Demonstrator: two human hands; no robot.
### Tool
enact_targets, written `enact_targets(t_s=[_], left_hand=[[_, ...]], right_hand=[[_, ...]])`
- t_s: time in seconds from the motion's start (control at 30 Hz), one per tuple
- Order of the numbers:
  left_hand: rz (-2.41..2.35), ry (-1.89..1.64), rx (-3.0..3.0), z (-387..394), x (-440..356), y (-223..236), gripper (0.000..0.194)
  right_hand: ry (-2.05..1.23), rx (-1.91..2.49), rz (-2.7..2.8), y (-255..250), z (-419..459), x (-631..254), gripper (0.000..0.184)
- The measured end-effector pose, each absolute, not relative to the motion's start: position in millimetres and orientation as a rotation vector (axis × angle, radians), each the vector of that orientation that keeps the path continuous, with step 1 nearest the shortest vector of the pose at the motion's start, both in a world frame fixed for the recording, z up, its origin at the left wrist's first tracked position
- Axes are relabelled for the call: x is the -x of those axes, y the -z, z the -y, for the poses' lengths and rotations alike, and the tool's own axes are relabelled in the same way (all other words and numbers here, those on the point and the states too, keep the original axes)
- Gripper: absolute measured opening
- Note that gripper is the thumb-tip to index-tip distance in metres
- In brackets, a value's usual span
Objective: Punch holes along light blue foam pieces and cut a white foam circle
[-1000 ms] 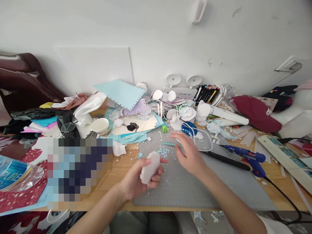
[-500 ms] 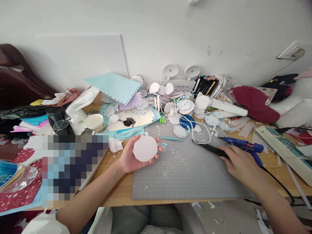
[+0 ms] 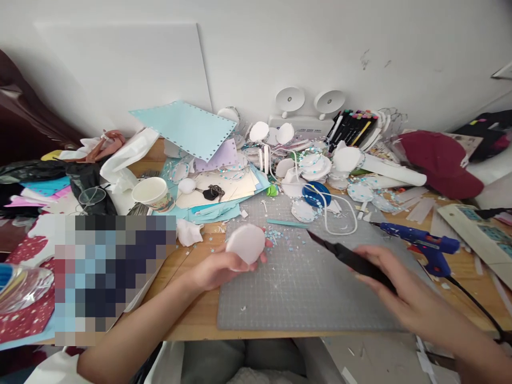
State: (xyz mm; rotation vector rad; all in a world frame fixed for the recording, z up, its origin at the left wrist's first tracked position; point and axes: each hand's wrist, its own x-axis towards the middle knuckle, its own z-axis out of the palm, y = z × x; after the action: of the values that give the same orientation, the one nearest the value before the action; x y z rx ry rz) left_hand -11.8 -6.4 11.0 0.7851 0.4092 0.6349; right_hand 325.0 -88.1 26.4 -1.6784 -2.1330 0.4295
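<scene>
Raised off the cutting mat (image 3: 288, 304) since the earlier frame, the knife (image 3: 352, 260) is clasped in the grip of the right hand (image 3: 406, 288), while the white disc (image 3: 246, 242) is pinched in the left hand (image 3: 211, 271), which could be nicked should the blade (image 3: 319, 239) slip.

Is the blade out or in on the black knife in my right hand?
Out: a dark, pointed blade shows beyond the front of the black knife, gripped in your right hand.

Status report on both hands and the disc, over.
Left hand: gripping white disc. Right hand: holding black-handled knife. Blue scraps on mat beyond.
</scene>
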Motion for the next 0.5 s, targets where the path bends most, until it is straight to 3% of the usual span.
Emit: enact_targets(t_s=[0.17,0.33,0.5], left_hand=[[-0.502,-0.626,-0.866,7.7,12.2,-6.7,0.069],[-0.405,-0.683,-0.67,8.5,5.6,-12.2,0.058],[-0.384,-0.552,-0.623,13.5,1.9,-14.0,0.06]], right_hand=[[-0.41,1.541,2.163,-48.1,27.4,-263.7,0.041],[-0.31,1.371,2.143,-34.4,-1.1,-229.7,0.023],[-0.36,1.352,2.046,-11.8,7.7,-222.7,0.017]])
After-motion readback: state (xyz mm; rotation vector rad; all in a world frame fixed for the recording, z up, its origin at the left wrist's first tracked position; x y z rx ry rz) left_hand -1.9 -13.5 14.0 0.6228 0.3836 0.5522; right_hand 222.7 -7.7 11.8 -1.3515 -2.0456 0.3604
